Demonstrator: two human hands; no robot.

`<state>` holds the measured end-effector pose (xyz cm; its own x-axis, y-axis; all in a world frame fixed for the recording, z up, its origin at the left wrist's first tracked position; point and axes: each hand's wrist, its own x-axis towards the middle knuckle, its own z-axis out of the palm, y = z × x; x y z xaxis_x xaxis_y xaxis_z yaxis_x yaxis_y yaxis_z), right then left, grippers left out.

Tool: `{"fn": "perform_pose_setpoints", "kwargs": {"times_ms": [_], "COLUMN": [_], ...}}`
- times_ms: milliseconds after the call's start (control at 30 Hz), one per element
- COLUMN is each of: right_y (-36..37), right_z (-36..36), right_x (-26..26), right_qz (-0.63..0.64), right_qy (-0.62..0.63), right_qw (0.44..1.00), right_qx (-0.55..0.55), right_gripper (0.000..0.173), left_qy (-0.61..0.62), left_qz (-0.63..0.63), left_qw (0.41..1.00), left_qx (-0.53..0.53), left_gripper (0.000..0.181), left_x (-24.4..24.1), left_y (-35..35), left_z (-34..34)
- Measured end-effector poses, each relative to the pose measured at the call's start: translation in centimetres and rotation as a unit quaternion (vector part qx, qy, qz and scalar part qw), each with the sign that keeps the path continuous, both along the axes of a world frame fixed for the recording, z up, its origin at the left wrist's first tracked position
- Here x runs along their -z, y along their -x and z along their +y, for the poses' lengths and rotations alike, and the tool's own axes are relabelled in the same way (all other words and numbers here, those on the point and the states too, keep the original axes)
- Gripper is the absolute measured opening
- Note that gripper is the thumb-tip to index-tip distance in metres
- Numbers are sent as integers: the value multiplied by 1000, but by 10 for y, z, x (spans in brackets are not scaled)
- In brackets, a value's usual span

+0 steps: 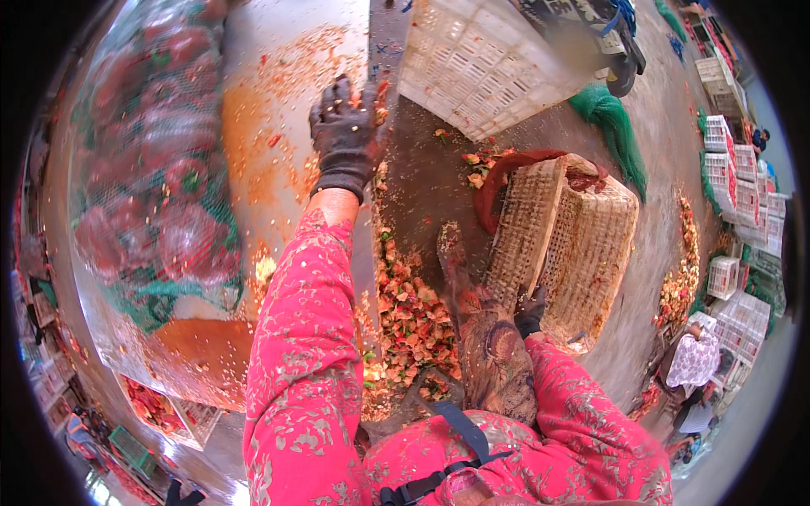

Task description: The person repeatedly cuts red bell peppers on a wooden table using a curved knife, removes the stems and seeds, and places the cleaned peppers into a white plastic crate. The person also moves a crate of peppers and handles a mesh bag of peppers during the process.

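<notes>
My left hand (345,129), in a dark glove, reaches over the right edge of a metal table (278,145) strewn with seeds and scraps. Its fingers are partly spread and blurred; whether they hold the reddish bits beside them I cannot tell. My right hand (530,310), also gloved, is at the near rim of a dirty plastic crate (591,253) lying tipped on the floor, its fingers partly hidden. A red mesh (490,196) lies behind the crate. On the table's left side is a green net sack (164,164) full of red peppers.
Cut pepper tops (414,316) are heaped on the floor along the table. A white crate (487,63) stands tilted ahead, with green netting (614,133) beside it. Another crate (190,420) holds red pieces at lower left. People (693,357) and stacked crates (737,180) are at far right.
</notes>
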<state>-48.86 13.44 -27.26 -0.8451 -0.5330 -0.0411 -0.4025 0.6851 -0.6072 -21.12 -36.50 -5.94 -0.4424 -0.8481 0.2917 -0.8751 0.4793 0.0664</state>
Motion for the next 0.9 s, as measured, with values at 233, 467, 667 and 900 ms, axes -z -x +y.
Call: {"fn": "perform_pose_setpoints", "kwargs": {"times_ms": [233,467,667,900], "right_y": [-24,23,234,317], "right_z": [-8,-43,-287,-621], "right_x": [-37,-144,-222,-336], "right_qz": [-165,-418,-44,323], "right_qy": [-96,360,190,97], "right_qw": [981,715,977,879], "right_qx": [44,428,-83,-338], "right_gripper": [35,14,31,29], "left_qy": [-34,-71,-42,-40], "left_qz": [14,-69,-56,-51], "left_qw": [997,987,993,994], "left_qx": [-64,-126,-96,-91], "left_gripper": [64,56,65,65], "left_x": [48,31,39,32], "left_y": [11,3,5,7], "left_z": [-30,-25,-27,-27]}}
